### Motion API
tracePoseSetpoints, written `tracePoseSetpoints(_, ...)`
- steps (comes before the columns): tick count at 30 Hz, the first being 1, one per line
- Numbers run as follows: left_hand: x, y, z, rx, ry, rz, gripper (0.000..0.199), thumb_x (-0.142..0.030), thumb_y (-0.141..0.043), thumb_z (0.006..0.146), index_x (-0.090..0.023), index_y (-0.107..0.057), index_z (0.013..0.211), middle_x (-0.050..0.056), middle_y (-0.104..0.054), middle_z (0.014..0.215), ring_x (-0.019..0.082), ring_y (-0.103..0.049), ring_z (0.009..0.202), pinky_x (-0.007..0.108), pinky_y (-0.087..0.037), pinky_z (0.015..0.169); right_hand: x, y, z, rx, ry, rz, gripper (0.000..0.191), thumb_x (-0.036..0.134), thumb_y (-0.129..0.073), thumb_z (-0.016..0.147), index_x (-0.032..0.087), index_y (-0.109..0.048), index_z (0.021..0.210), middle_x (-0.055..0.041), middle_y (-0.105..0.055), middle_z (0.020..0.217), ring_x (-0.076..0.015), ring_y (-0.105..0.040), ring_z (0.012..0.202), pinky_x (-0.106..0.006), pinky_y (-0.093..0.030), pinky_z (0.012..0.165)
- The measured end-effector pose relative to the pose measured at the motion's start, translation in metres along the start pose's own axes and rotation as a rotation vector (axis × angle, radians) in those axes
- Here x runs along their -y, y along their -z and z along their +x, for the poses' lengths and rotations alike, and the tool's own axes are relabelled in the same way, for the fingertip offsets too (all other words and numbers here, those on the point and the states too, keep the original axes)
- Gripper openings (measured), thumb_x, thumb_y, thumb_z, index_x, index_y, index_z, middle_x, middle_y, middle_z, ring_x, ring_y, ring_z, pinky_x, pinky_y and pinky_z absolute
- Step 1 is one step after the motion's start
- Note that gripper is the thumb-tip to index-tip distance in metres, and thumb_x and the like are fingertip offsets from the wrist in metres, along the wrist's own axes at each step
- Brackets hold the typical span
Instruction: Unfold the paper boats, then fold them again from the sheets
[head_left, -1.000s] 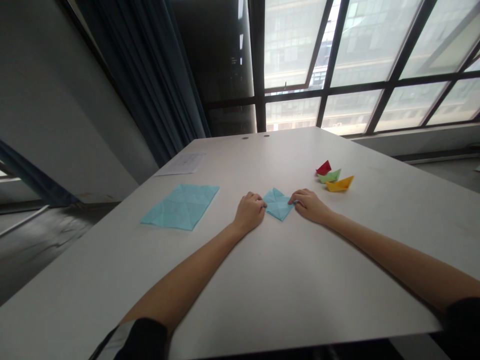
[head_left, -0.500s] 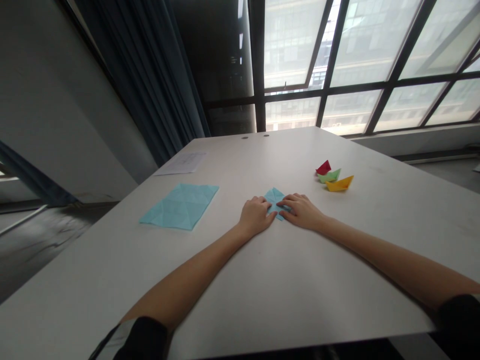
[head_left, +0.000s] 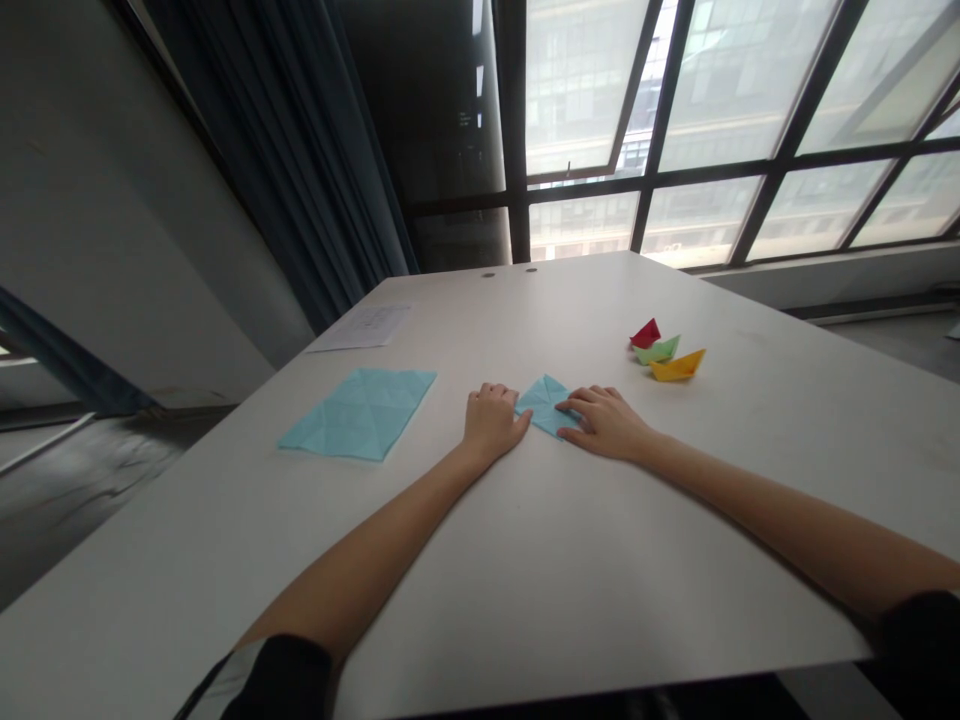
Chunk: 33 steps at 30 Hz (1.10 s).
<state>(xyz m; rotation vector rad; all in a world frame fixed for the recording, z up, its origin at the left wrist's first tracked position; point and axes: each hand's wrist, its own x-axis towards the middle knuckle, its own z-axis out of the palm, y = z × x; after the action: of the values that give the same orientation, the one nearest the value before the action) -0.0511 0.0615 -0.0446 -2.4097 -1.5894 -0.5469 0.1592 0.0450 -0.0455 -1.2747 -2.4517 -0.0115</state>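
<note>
A small folded piece of light blue paper (head_left: 544, 402) lies flat on the table between my two hands, its creases meeting near the middle. My left hand (head_left: 492, 420) rests at the paper's left corner, thumb stretched out apart from the fingers, whose tips are partly hidden. On the paper's right side lie the spread fingers of my right hand (head_left: 606, 424), pressing it from above. Farther left is a larger light blue sheet (head_left: 360, 412), marked with a grid of creases.
Three paper boats stand to the right: a red boat (head_left: 645, 334), a green boat (head_left: 658, 350) and a yellow boat (head_left: 678, 366). A printed white sheet (head_left: 361, 327) lies at the far left of the white table (head_left: 525, 590). Windows and a dark curtain (head_left: 300, 150) are beyond.
My left hand has slid left, off the middle of the folded paper, uncovering more of it. My right hand has stayed almost in place.
</note>
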Motion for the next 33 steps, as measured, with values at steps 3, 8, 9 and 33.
tracePoseSetpoints(3,0.0015,-0.0032,0.0006,0.001,0.026,-0.064,0.031,-0.041,-0.053,0.078,-0.019,-0.064,0.097,0.009,-0.059,0.103,0.025,-0.045,0.101,0.039,-0.037,0.083,-0.0005,-0.0007,-0.0005,-0.004,-0.006,-0.003,0.043,0.052,-0.049,0.079,0.023,-0.060,0.108,-0.0093,-0.060,0.103,-0.0242,-0.052,0.094,-0.038,-0.033,0.084)
tracePoseSetpoints(8,0.0020,-0.0045,0.0016,-0.088,0.026,-0.163,0.021,-0.032,-0.056,0.076,-0.021,-0.064,0.092,0.007,-0.057,0.105,0.024,-0.043,0.106,0.039,-0.036,0.088,-0.0011,-0.0018,-0.0009,-0.006,-0.007,-0.007,0.043,0.052,-0.049,0.079,0.023,-0.060,0.109,-0.0094,-0.060,0.104,-0.0243,-0.052,0.094,-0.038,-0.033,0.083)
tracePoseSetpoints(9,0.0020,-0.0045,0.0019,-0.101,0.028,-0.188,0.019,-0.029,-0.055,0.075,-0.021,-0.064,0.090,0.006,-0.057,0.104,0.023,-0.043,0.105,0.039,-0.037,0.089,-0.0012,-0.0021,-0.0009,-0.006,-0.011,-0.008,0.043,0.052,-0.049,0.079,0.023,-0.060,0.109,-0.0095,-0.060,0.104,-0.0243,-0.052,0.095,-0.038,-0.033,0.083)
tracePoseSetpoints(33,0.0015,0.0005,0.0002,0.089,-0.314,-0.183,0.021,-0.016,-0.047,0.077,-0.020,-0.066,0.083,0.005,-0.063,0.086,0.018,-0.056,0.086,0.033,-0.041,0.081,-0.0023,-0.0019,0.0002,0.005,0.127,0.071,0.036,0.047,-0.047,0.082,0.028,-0.060,0.110,-0.0085,-0.057,0.107,-0.0238,-0.050,0.097,-0.041,-0.032,0.086)
